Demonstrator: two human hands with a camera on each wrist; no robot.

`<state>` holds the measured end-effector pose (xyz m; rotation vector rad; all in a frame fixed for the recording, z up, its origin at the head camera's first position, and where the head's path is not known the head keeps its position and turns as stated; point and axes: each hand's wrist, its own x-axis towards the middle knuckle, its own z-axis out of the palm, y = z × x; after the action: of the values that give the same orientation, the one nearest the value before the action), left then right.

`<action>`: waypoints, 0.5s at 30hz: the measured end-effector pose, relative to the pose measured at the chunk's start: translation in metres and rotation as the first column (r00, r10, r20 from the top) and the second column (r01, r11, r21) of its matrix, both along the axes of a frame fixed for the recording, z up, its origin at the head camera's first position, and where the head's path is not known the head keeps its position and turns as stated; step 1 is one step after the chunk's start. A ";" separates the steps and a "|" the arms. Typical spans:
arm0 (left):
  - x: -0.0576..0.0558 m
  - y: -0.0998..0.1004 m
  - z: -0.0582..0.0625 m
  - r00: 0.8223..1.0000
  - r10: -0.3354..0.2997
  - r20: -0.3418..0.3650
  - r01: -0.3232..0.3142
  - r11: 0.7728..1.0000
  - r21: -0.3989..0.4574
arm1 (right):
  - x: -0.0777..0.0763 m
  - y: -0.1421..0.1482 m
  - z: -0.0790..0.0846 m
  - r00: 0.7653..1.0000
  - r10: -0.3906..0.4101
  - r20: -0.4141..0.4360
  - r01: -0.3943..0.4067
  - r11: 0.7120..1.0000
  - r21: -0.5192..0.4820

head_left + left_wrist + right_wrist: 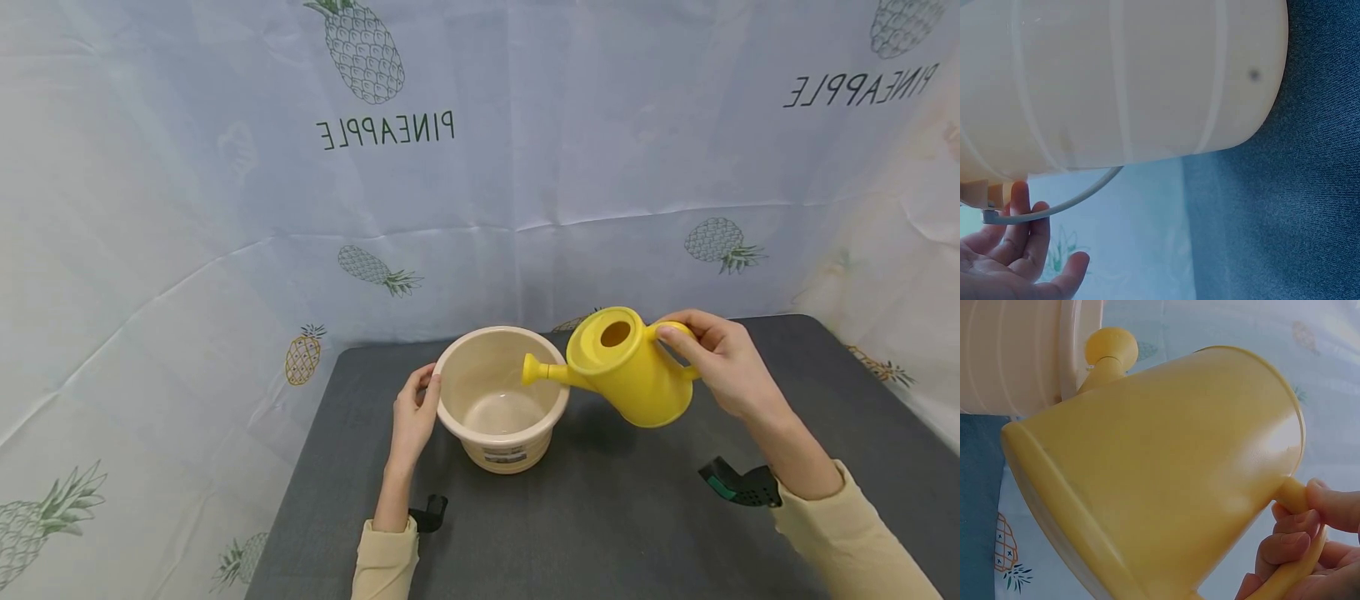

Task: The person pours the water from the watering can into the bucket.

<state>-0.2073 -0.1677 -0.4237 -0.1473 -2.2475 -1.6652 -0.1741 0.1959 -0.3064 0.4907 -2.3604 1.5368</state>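
A cream plastic bucket (501,452) stands on the dark table, with a label on its front and its mouth facing up. My left hand (417,408) holds its left rim; in the left wrist view the fingers (1019,234) curl by the rim, next to the thin handle (1088,190). My right hand (712,354) grips the handle of a yellow watering can (637,375), the thumb on top and the fingers wrapped round it. Held off the table and tilted left, the can points its spout (551,372) over the bucket's right rim into the mouth.
The dark table (600,525) reaches back to a pale cloth (585,167) printed with pineapples, which hangs behind and along both sides. A black strap mount (742,485) sits on the right wrist, another (429,514) on the left.
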 end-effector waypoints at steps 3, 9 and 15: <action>0.000 0.000 0.002 1.000 -0.001 0.005 0.001 1.000 0.002 | -0.001 0.000 0.001 1.000 0.001 -0.003 -0.001 1.000 0.006; 0.011 0.004 0.019 1.000 -0.016 -0.003 0.016 1.000 0.017 | -0.002 0.001 0.001 1.000 0.012 0.002 -0.012 1.000 0.009; 0.019 0.010 0.030 1.000 -0.008 -0.011 0.008 1.000 -0.008 | -0.001 0.001 0.003 1.000 0.002 0.013 -0.002 1.000 0.028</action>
<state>-0.1887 -0.1580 -0.3938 -0.1670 -2.2491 -1.6554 -0.1756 0.1967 -0.3031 0.4914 -2.3950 1.5137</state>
